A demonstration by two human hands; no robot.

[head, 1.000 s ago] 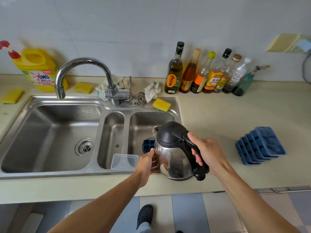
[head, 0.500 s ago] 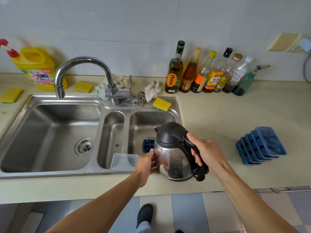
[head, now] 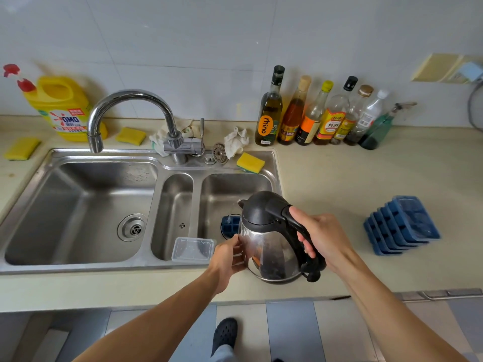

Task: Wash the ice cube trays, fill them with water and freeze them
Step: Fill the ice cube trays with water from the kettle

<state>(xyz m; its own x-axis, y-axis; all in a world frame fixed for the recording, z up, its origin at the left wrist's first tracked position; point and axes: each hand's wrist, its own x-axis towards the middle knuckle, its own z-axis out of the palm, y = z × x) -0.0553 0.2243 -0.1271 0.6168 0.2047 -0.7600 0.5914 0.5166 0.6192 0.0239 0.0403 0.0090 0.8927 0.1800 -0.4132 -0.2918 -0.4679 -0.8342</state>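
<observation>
I hold the kettle (head: 269, 241) over the right sink basin (head: 235, 189), tilted, its spout pointing up-left toward the basin. My right hand (head: 321, 239) is closed around the black handle. My left hand (head: 227, 257) rests with its fingers against the steel side, not fully closed. Under the spout one blue ice tray (head: 230, 224) lies in the basin, mostly hidden. The stack of blue trays (head: 402, 226) leans on the counter (head: 339, 178) well to the right, long sides running away from me.
</observation>
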